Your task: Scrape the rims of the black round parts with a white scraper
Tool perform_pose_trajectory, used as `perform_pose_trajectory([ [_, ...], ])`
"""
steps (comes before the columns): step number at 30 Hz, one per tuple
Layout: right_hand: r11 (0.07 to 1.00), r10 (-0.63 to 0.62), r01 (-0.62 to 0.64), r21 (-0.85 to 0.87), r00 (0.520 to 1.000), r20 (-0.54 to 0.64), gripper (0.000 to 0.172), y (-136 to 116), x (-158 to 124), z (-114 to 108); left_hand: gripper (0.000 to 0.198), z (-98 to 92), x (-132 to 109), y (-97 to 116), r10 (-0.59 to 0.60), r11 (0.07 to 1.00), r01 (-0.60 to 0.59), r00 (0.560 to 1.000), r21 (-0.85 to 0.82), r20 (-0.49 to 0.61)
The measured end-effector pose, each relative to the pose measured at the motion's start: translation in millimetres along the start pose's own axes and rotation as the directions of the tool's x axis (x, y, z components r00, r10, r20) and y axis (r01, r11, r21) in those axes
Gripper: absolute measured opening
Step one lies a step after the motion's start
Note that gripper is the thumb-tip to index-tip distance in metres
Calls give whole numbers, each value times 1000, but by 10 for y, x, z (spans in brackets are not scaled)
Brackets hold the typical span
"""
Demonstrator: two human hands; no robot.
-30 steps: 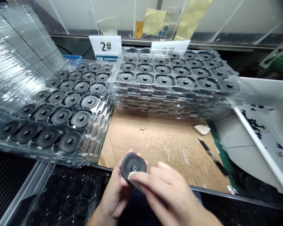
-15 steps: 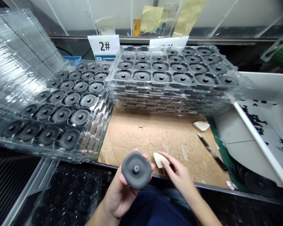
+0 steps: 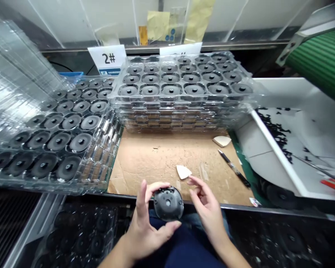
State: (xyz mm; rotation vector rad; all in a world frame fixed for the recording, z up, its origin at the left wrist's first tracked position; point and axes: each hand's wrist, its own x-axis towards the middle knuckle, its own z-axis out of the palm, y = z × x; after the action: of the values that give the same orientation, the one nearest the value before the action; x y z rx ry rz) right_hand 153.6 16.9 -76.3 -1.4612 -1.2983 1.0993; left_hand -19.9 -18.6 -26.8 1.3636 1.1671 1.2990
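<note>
My left hand [image 3: 150, 219] grips a round black plastic part [image 3: 168, 203] by its edge, between thumb and fingers. The side facing up has a small central boss and clips near the rim. To its right, my right hand [image 3: 205, 203] is open, thumb and fingers apart, with nothing in it. Just beyond those fingertips a cream wedge-shaped sponge [image 3: 183, 171] lies on the cardboard [image 3: 145, 160]. A second wedge sponge [image 3: 222, 141] rests farther back at the right, near a black pen [image 3: 234, 168].
Clear trays of black discs stand stacked at the back [image 3: 171, 98] and left [image 3: 83, 163]. A white bin [image 3: 279, 149] with small black scraps is at the right, beneath a green ribbed roller [image 3: 321, 59]. Another disc tray [image 3: 78, 238] sits below the table edge.
My left hand has turned the black part over, so its other face shows. My right hand has let go of the sponge, which now lies on the cardboard. The view has shifted right.
</note>
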Motion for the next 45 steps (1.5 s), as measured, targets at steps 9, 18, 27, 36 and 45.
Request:
perform_pose_trajectory([
  [9,972,70,-146,184,927,367,15,-684,-92,-253,112,5,53,74,17,995,-32,985,90,172],
  [18,875,118,-428,227,643,757,8,-858,68,-352,109,13,49,93,-279,913,364,887,-184,367],
  [27,806,150,-528,269,620,770,22,-783,-12,-376,111,59,35,88,-292,916,375,867,-141,405],
  [36,748,261,-574,333,715,648,27,-531,-57,-349,53,82,165,1,-419,883,469,806,-20,417],
  [45,993,91,-101,59,984,151,26,24,415,-456,49,-239,290,76,-650,720,694,683,-19,335],
])
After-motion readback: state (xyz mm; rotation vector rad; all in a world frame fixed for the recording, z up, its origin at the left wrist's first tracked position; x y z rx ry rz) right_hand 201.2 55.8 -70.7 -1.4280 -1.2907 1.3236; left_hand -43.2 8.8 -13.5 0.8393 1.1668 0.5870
